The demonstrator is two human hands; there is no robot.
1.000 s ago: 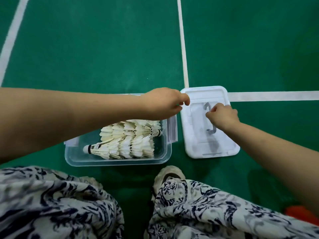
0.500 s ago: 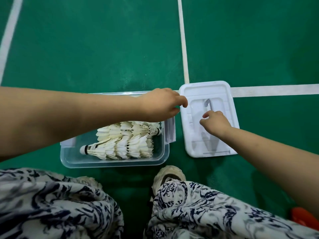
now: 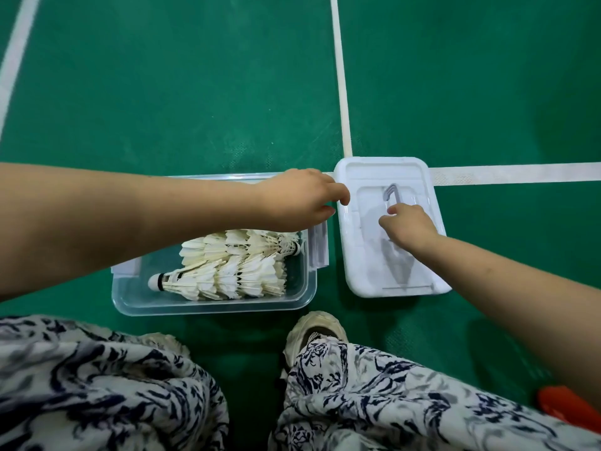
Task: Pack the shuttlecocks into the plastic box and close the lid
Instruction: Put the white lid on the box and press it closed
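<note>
A clear plastic box (image 3: 214, 304) sits on the green floor with two stacks of white feather shuttlecocks (image 3: 234, 265) lying inside. Right of it lies the white lid (image 3: 361, 262), flat on the floor, with a grey handle (image 3: 390, 190) in its middle. My left hand (image 3: 299, 200) reaches over the box's far right corner, its curled fingers pinching the lid's left edge. My right hand (image 3: 408, 226) rests on the lid's middle, its fingers curled round the grey handle and hiding most of it.
White court lines (image 3: 341, 92) cross the floor behind the box and lid. My patterned trouser legs (image 3: 374, 395) and a pale shoe (image 3: 315, 330) are just in front of the box. An orange object (image 3: 566, 405) shows at the bottom right edge.
My right hand has shifted slightly left and nearer along the lid's handle. My left hand stays at the lid's left edge. Box and shuttlecocks are unchanged.
</note>
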